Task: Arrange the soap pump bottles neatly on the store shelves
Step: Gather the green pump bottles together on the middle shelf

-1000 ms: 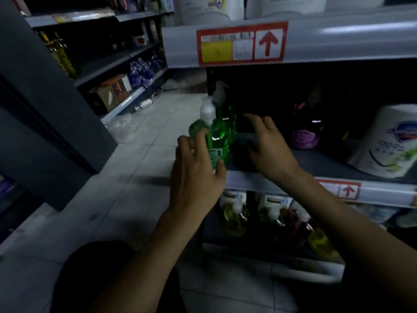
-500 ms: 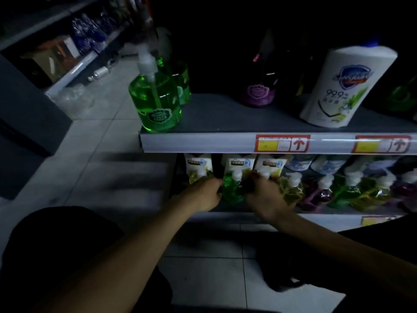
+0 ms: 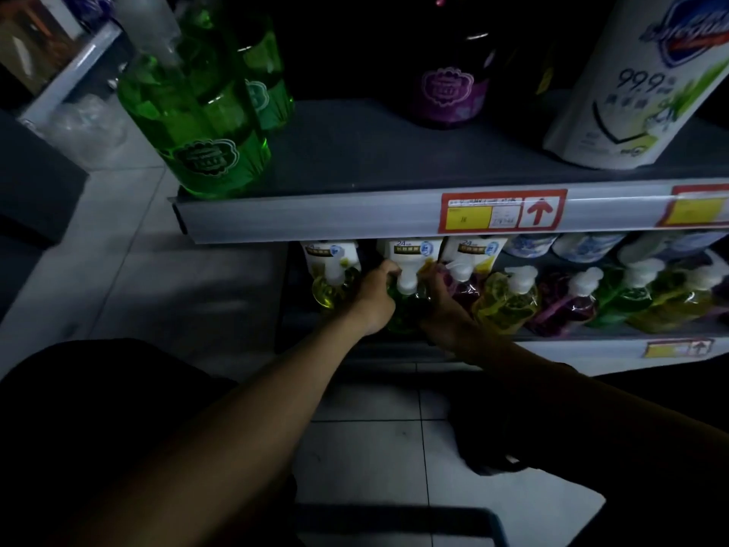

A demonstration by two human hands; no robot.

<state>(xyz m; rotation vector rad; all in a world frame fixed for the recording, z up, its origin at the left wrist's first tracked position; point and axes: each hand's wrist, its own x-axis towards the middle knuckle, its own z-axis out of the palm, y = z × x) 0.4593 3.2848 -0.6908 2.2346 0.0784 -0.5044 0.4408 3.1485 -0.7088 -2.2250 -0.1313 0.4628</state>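
On the lower shelf point(image 3: 584, 351) stands a row of small soap pump bottles in yellow, green and purple. My left hand point(image 3: 376, 296) and my right hand point(image 3: 442, 304) grip a green pump bottle point(image 3: 406, 305) from both sides, near the row's left end. A yellow bottle point(image 3: 333, 284) stands left of it and another yellow bottle point(image 3: 509, 300) to the right. On the upper shelf point(image 3: 355, 219) a large green pump bottle point(image 3: 197, 124) stands at the front left corner, with a second green bottle point(image 3: 268, 84) behind it.
A purple bottle point(image 3: 449, 92) and a large white refill pouch point(image 3: 647, 80) stand on the upper shelf. White pouches point(image 3: 410, 250) hang behind the lower row. Red price tags point(image 3: 501, 211) mark the shelf edges. Grey tiled floor point(image 3: 118, 278) lies to the left.
A second ago both hands were up at the large green bottle on the upper shelf. They dropped to the lower shelf and now hold the small green bottle; the view has moved closer.
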